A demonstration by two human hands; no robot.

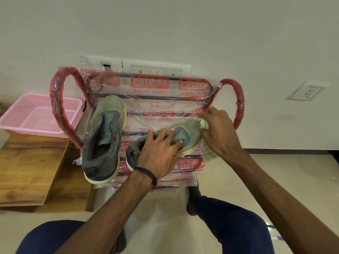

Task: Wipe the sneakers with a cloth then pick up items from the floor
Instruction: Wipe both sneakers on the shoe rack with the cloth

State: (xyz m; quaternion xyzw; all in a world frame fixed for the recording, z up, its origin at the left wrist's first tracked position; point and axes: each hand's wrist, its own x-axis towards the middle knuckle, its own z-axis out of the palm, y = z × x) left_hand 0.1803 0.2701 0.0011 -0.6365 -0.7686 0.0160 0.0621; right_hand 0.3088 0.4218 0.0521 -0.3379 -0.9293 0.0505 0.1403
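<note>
Above the knees (pixel 55 239), the left hand (pixel 161 151), fingers spread, pins the sneaker (pixel 191 133); the right hand (pixel 220 133) seemingly clutches the cloth (pixel 202 123). Brace firmly and use short strokes.

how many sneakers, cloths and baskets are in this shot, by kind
sneakers: 2
cloth: 1
pink basket: 1
total: 4
</note>
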